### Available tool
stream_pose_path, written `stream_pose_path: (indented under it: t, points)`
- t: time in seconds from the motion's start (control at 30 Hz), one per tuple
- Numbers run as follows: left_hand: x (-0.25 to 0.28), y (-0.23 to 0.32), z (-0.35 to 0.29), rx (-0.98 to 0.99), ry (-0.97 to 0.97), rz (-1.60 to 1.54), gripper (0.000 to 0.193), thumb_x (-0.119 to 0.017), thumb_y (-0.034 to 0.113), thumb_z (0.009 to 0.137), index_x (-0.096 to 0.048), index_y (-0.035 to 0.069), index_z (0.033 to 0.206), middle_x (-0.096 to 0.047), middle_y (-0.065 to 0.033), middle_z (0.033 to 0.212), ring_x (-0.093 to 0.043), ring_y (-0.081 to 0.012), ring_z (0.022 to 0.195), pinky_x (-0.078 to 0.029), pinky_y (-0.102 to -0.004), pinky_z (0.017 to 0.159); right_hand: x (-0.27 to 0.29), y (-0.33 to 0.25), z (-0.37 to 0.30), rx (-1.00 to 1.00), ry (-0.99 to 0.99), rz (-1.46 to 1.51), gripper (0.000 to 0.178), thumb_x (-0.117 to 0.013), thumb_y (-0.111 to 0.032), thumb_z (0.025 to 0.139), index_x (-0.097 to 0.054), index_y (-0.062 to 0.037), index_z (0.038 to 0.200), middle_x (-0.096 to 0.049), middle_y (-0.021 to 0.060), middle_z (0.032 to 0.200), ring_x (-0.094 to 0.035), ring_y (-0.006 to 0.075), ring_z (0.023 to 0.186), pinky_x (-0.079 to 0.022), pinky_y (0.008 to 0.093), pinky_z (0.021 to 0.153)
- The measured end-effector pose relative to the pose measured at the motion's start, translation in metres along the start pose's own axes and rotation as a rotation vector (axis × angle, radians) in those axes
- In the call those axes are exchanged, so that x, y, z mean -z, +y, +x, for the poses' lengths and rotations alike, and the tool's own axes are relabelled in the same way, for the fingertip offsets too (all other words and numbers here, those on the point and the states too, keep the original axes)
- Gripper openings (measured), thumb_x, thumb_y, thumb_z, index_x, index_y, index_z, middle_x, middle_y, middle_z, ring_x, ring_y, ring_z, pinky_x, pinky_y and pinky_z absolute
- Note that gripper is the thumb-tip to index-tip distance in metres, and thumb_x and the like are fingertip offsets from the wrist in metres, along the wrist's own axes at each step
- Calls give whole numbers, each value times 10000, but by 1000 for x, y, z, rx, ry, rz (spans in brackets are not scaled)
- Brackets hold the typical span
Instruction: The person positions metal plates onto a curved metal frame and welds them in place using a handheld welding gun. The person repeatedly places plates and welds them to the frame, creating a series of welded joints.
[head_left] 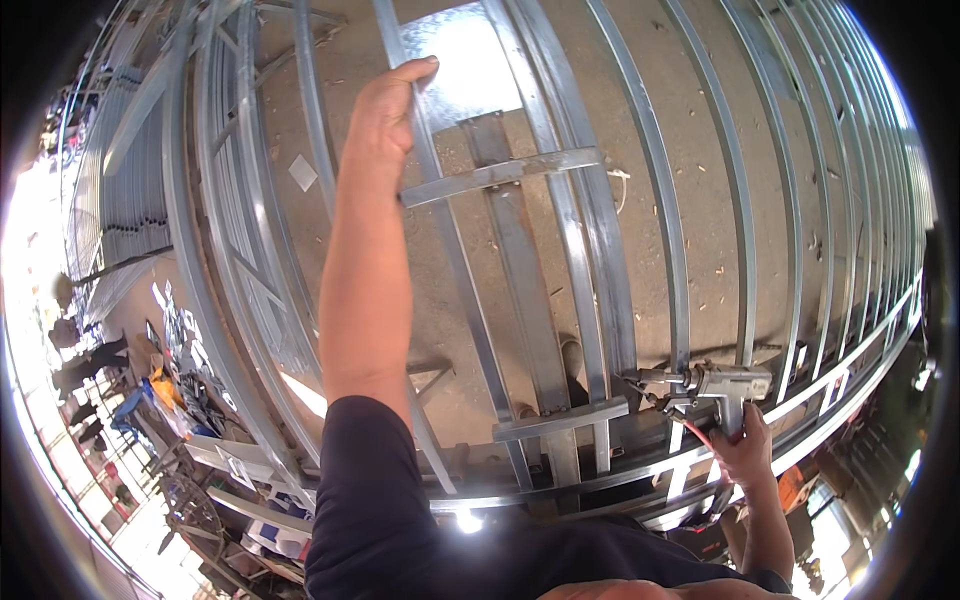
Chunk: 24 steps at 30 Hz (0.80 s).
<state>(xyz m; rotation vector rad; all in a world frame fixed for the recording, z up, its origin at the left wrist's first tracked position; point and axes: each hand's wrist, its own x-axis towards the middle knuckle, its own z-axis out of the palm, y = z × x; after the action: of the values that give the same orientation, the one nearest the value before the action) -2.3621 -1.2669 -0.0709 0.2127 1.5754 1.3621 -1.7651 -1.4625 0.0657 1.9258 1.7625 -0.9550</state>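
Note:
My left arm reaches far ahead, and my left hand (385, 112) grips a long galvanized metal stud (447, 220). The thumb lies over the stud's top; the other fingers are mostly hidden. At the lower right, my right hand (745, 455) is closed around the handle of a grey pistol-grip power tool (735, 382). The tool's long nose points left toward the studs, and a red hose or cord (697, 432) runs by the handle. A short metal crosspiece (500, 176) lies across several studs near my left hand. Another short crosspiece (560, 419) lies across them closer to me.
More parallel studs (735, 170) stretch away to the right above the concrete floor (700, 250). A long rail (600, 492) crosses in front of my body. Stacked metal profiles (140, 170) are at the left, with scattered materials (170, 390) below. A shiny sheet (465, 60) lies beneath the far studs.

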Motion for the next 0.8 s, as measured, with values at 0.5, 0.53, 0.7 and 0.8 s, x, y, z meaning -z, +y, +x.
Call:
stream_pose_path:
  t: [0.5, 0.53, 0.7, 0.8]
  points:
    - [-2, 14, -27, -4, -6, -53, 273, -750, 120, 896, -720, -10, 1134, -726, -107, 1124, -699, -230, 1008, -571, -376, 905, 187, -132, -6, 482, 264, 435, 365, -761, -152, 834, -624, 24, 1122, -695, 117, 907, -678, 175, 738, -570, 294, 650]
    - [-4, 8, -13, 19, -69, -111, 267, -748, 117, 896, -722, -11, 1129, -725, -108, 1125, -699, -229, 1006, -570, -371, 906, 200, -186, -6, 548, 270, 448, 363, -758, -149, 843, -628, 26, 1132, -699, 115, 915, -680, 169, 737, -576, 288, 652]
    - [-23, 12, -18, 43, -126, -153, 257, -741, 116, 901, -719, -12, 1123, -723, -107, 1119, -696, -230, 992, -570, -374, 910, 222, -315, 65, 785, 52, 730, 357, -743, -134, 883, -648, 36, 1182, -718, 108, 954, -687, 139, 737, -603, 256, 666]
    - [4, 9, -24, 76, -64, -197, 253, -732, 116, 907, -711, -10, 1126, -723, -101, 1105, -694, -223, 990, -568, -383, 917, 192, -365, 134, 829, -206, 922, 355, -733, -124, 908, -660, 42, 1213, -729, 103, 977, -692, 121, 737, -619, 237, 675]
